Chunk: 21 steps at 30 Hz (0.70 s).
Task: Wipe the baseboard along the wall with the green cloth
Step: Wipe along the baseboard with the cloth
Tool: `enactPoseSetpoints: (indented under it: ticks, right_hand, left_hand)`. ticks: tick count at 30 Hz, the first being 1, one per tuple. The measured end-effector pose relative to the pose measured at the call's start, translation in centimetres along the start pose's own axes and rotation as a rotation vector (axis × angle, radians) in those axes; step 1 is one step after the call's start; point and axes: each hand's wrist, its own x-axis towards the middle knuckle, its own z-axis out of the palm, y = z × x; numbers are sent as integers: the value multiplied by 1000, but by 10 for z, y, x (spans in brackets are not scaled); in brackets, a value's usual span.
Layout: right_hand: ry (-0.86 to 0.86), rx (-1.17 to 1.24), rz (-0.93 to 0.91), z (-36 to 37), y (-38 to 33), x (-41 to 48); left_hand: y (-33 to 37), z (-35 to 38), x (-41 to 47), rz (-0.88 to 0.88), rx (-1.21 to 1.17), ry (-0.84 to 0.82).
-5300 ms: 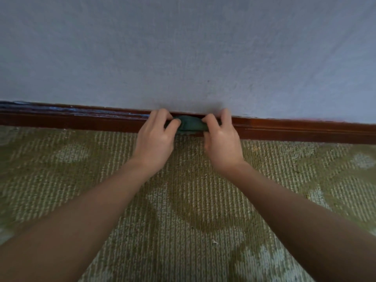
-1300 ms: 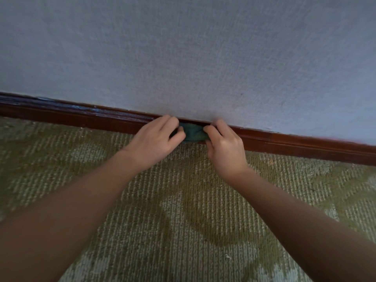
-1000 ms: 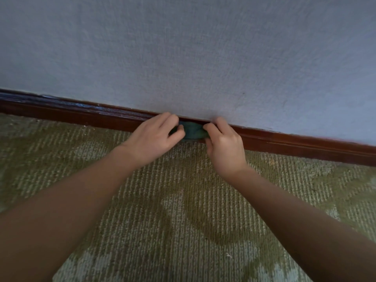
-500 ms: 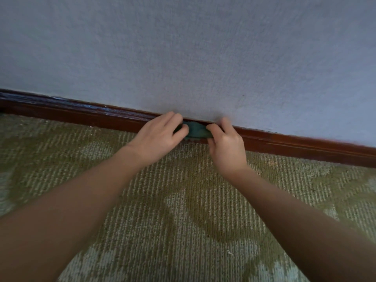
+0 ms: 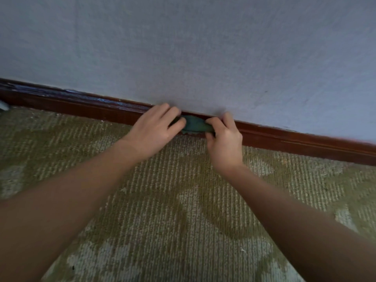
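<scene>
Head view: the green cloth (image 5: 195,125) lies bunched against the baseboard (image 5: 295,142), long axis along it, directly between left hand (image 5: 151,131) and right hand (image 5: 223,143). Each grip pinches one end, equally near. The board continues both ways.

Soft ribbed carpet (image 5: 183,200), olive green w/ pale grey shapes, covers the floor. Tiny pale crumbs (image 5: 243,250) lie on it, + 1 small dark speck (image 5: 73,267) bottom left. Red-brown wooden baseboard (image 5: 81,106) runs along its far edge.
</scene>
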Motion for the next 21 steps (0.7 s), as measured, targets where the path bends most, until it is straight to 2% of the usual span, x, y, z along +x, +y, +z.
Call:
enactPoseSetpoints:
  ticks: [4, 10, 14, 17, 21]
  right_hand:
    - [51, 42, 86, 5, -1, -3]
    - [113, -14, 100, 6, -5, -4]
    - [0, -17, 18, 12, -19, 1]
    - [-42, -50, 50, 0, -5, 0]
    - [-12, -112, 71, -30, 33, -8]
  left_hand:
    - [14, 8, -2, -117, -94, 78]
    - [13, 3, 2, -44, -93, 119]
    - [-2, 2, -15, -88, -80, 125]
    - [13, 9, -5, -152, -113, 181]
    - [45, 20, 28, -14, -171, 216]
